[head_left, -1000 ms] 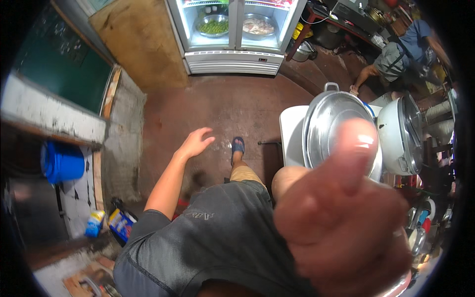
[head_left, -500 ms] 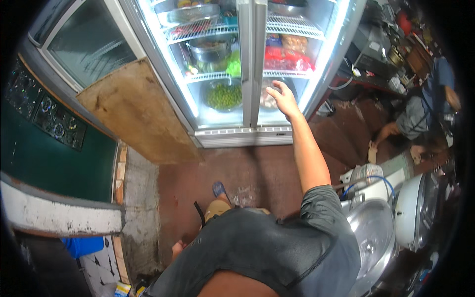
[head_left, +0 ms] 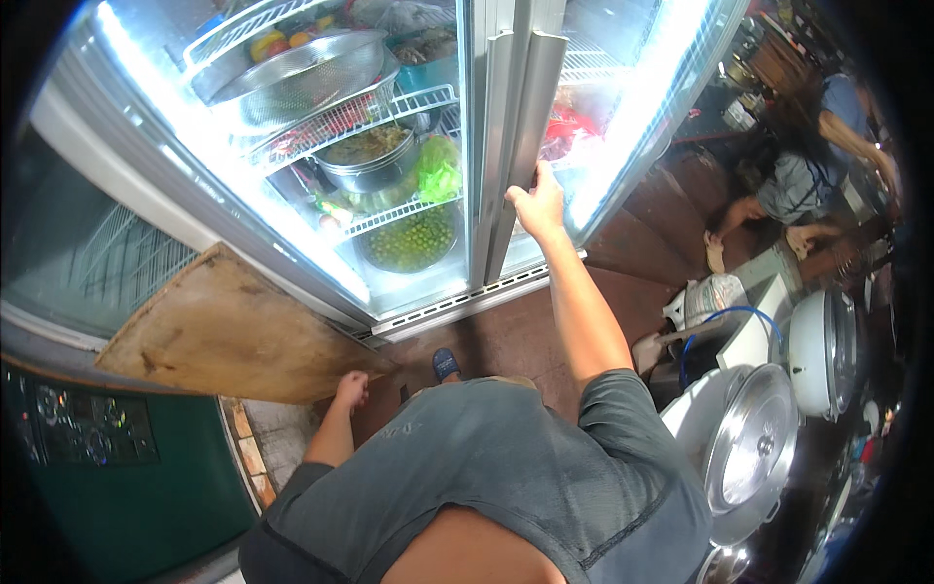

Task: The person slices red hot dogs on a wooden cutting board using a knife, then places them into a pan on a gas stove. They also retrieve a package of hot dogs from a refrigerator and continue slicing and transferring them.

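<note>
A tall glass-door fridge [head_left: 496, 97] stands lit in front of me. My right hand [head_left: 541, 206] is at the long grey handle [head_left: 530, 107] of its right door, thumb on the near side and fingers curled round the edge. Low at my left side, my left hand [head_left: 352, 391] is loosely closed, with nothing seen in it. Behind the left glass are a metal strainer [head_left: 311, 83], a metal pot [head_left: 375, 161] of food, a bag of leafy greens [head_left: 440, 167] and a bowl of small green fruits [head_left: 411, 238]. Red packages [head_left: 569, 134] show behind the right glass.
A stained wooden board [head_left: 224, 326] leans left of the fridge. Large lidded metal pots [head_left: 749, 438] and a white rounded appliance [head_left: 812, 355] stand at my right. Another person [head_left: 803, 185] crouches at the far right. A blue hose [head_left: 725, 313] curves near the pots.
I have come closer to the fridge, which now fills more of the view. My right hand has gone from reaching open in the air to the door handle. My left hand shows more fully.
</note>
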`<action>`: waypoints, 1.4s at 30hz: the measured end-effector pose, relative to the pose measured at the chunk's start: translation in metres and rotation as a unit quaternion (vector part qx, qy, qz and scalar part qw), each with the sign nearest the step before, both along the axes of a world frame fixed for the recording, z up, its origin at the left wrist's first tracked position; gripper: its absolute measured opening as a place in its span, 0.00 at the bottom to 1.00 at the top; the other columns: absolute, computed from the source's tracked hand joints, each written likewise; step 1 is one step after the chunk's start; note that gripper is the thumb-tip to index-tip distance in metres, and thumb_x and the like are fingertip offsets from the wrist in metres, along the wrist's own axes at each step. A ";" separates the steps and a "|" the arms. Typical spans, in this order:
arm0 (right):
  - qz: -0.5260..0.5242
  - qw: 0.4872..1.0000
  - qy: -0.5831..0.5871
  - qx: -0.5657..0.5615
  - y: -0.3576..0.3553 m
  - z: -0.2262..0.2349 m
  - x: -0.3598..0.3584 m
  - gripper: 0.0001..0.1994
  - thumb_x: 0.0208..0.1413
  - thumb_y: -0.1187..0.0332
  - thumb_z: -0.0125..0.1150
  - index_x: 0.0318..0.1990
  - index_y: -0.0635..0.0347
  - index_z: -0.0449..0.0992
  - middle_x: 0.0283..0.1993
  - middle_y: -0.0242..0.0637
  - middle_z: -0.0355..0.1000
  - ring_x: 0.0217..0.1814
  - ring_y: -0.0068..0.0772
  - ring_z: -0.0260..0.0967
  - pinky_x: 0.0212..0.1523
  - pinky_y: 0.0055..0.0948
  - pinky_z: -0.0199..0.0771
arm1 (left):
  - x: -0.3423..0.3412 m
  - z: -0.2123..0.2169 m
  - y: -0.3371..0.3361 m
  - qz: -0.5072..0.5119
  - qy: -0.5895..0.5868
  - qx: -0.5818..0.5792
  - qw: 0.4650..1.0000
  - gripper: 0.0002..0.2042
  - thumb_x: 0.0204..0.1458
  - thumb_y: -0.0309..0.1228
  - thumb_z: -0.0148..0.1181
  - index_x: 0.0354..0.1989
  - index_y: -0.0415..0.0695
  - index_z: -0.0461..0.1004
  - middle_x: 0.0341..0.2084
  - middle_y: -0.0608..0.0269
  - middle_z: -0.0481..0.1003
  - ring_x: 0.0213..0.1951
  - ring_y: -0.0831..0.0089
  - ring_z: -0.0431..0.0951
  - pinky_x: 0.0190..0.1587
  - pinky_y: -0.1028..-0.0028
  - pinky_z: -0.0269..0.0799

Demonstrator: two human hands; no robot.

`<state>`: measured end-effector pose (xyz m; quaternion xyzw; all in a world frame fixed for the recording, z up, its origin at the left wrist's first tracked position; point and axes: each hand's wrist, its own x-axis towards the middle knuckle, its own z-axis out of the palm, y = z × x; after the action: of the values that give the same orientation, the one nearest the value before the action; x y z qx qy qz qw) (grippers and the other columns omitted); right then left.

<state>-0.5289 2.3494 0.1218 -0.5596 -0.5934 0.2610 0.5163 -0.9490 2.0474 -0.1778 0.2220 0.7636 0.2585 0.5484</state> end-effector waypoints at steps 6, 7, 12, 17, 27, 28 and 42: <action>-0.049 0.992 0.109 0.047 -0.085 -0.055 0.066 0.31 0.43 0.72 0.70 0.57 0.69 0.70 0.46 0.37 0.72 0.46 0.29 0.70 0.51 0.30 0.72 | 0.031 0.004 0.165 -0.224 0.065 0.024 0.972 0.21 0.58 0.42 0.61 0.55 0.43 0.75 0.42 0.54 0.80 0.35 0.63 0.82 0.32 0.65 0.77; -0.072 0.985 0.132 0.079 -0.108 -0.070 0.083 0.30 0.44 0.71 0.71 0.58 0.67 0.68 0.45 0.34 0.70 0.45 0.27 0.67 0.50 0.30 0.70 | 0.035 -0.011 0.180 -0.267 0.085 0.049 0.959 0.22 0.57 0.43 0.62 0.54 0.42 0.76 0.46 0.51 0.80 0.40 0.58 0.82 0.39 0.63 0.77; -0.404 0.901 0.147 -0.057 -0.215 -0.195 0.126 0.23 0.52 0.67 0.71 0.53 0.66 0.70 0.43 0.35 0.71 0.45 0.27 0.68 0.48 0.30 0.70 | 0.100 -0.036 0.208 -0.370 0.057 0.075 0.924 0.22 0.57 0.44 0.62 0.54 0.42 0.76 0.50 0.48 0.79 0.52 0.55 0.79 0.56 0.61 0.73; -0.140 0.955 0.136 -0.225 -0.120 -0.206 0.089 0.06 0.62 0.69 0.62 0.39 0.62 0.77 0.30 0.29 0.73 0.33 0.20 0.71 0.35 0.23 0.74 | 0.137 0.003 0.207 -0.422 0.019 0.064 0.904 0.23 0.58 0.42 0.63 0.57 0.40 0.74 0.47 0.50 0.80 0.50 0.62 0.80 0.54 0.66 0.74; -0.113 0.915 -0.285 -0.260 0.291 -0.050 0.169 0.30 0.59 0.48 0.59 0.52 0.74 0.76 0.48 0.60 0.77 0.54 0.59 0.75 0.58 0.47 0.71 | 0.202 0.037 0.244 -0.322 0.087 0.130 0.934 0.25 0.57 0.44 0.64 0.58 0.42 0.73 0.46 0.49 0.80 0.49 0.59 0.81 0.53 0.65 0.75; -0.087 0.907 -0.277 -0.305 0.303 -0.050 0.173 0.29 0.58 0.49 0.60 0.51 0.72 0.77 0.48 0.58 0.78 0.54 0.58 0.75 0.58 0.46 0.72 | 0.216 0.039 0.248 -0.300 0.077 0.131 0.942 0.25 0.57 0.44 0.64 0.58 0.42 0.73 0.46 0.49 0.80 0.49 0.59 0.81 0.53 0.65 0.75; 0.260 0.927 -0.262 -0.067 0.242 -0.011 0.082 0.20 0.53 0.63 0.67 0.52 0.60 0.77 0.54 0.54 0.72 0.57 0.57 0.70 0.57 0.45 0.70 | 0.315 0.065 0.315 -0.394 0.015 0.173 0.903 0.24 0.57 0.41 0.65 0.59 0.43 0.72 0.49 0.48 0.79 0.52 0.58 0.80 0.54 0.64 0.74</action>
<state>-0.4474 2.5911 0.1107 -0.4677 -0.8133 0.2694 0.2173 -0.6341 2.3627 -0.1132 0.6000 0.5650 0.1465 0.5471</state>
